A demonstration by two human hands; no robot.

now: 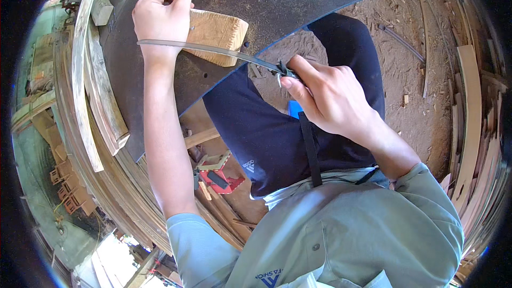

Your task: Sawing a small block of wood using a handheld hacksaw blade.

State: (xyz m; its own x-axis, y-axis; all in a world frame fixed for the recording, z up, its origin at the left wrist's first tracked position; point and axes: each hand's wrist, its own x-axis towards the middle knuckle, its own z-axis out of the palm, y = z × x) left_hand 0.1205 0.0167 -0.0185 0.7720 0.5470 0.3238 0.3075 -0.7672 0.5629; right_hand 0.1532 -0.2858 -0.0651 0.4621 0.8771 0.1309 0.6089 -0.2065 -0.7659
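Note:
My left hand (161, 18) is closed on the left end of a pale wooden block (216, 29), its thumb pointing up and away. The block rests on a dark, dusty board (282, 0), and its right end looks rough. In my right hand (333, 93), closed, is the dark wrapped handle of a long narrow metal blade (213, 49). That blade stretches leftward across the block's near edge, and its tip overlaps my left wrist in view. Whether it touches the block, I cannot tell. What kind of edge it has is too fine to make out.
Long wooden strips (80, 69) and a thick timber piece (104, 90) lie along the board's left side. More planks (466, 122) are stacked at the right. Below the board stands a red tool or clamp (218, 178). Wood scraps and a rod (402, 42) lie on the dirt floor.

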